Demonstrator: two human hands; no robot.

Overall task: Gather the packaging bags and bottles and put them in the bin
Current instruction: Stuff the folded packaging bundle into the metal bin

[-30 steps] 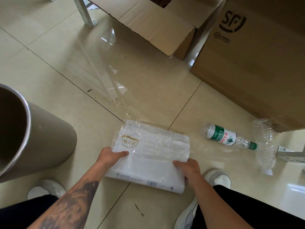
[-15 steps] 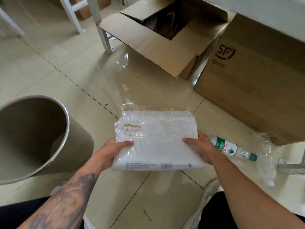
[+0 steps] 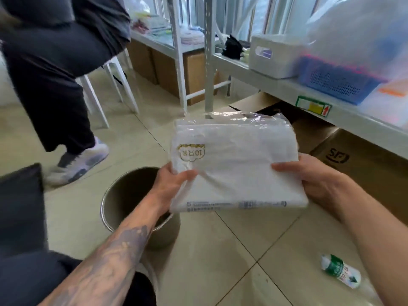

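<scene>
While gripped by both hands, bag (image 3: pixel 237 164) labelled "10只装"

You hold the packaging bag (image 3: pixel 236 166) between your left hand (image 3: pixel 170 184) and right hand (image 3: pixel 318 180), above the floor. The bin (image 3: pixel 110 202) stands below your left forearm, left of the bag. A bottle (image 3: pixel 340 272) lies on the floor at lower right. Cardboard boxes (image 3: pixel 362 166) sit under the shelf (image 3: pixel 309 100) behind the bag.

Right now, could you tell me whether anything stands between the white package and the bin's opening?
Nothing visible blocks it. Both hands, left hand and right hand, hold the white package up and just right of the bin; only the left forearm crosses the open mouth.
</scene>
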